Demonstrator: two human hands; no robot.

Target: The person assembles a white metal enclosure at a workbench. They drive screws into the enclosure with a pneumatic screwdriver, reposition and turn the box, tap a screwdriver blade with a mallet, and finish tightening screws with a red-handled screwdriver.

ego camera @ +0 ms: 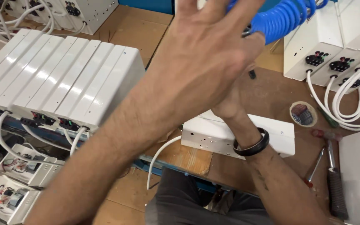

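Item: blue coiled air hose (286, 18), which we judge light, springy, best gripped at its end fitting; it lies just beyond our splayed left hand (205, 62), our right hand (234, 102) hidden, grip untellable.

My left hand (205, 54) crosses in front of my right hand (230, 104). Below them a box (271, 133) lies on the bench (271, 91); stacked boxes (59, 71) sit left, tools (334, 175) right.
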